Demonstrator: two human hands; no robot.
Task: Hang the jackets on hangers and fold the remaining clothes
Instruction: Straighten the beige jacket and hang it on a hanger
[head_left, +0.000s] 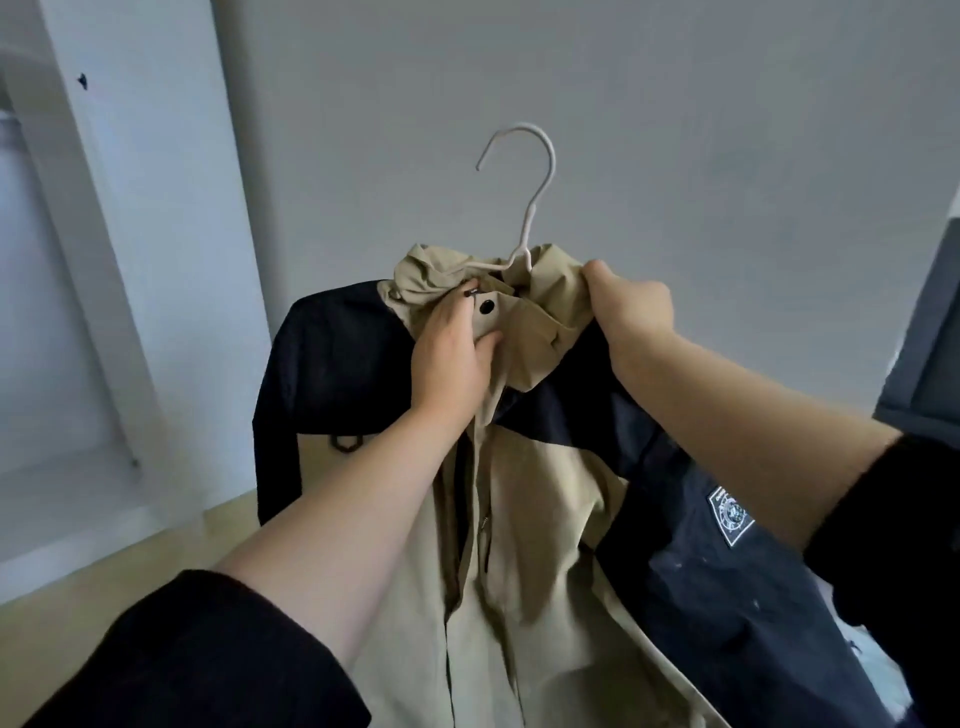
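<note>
A beige and navy jacket (545, 519) hangs in front of me, held up in the air. A white hanger (537, 197) sits inside its collar, its hook sticking up above the bunched beige hood. My left hand (449, 348) grips the beige collar flap beside a black snap button. My right hand (631, 306) grips the collar fabric at the right shoulder. The navy right sleeve with a white square patch (730, 514) drapes down under my right forearm. The hanger's shoulders are hidden inside the jacket.
A plain grey wall (675, 130) stands behind the jacket. A white wardrobe frame (119, 234) is at the left, over a pale wooden floor (104, 582). A dark panel (930, 338) shows at the right edge.
</note>
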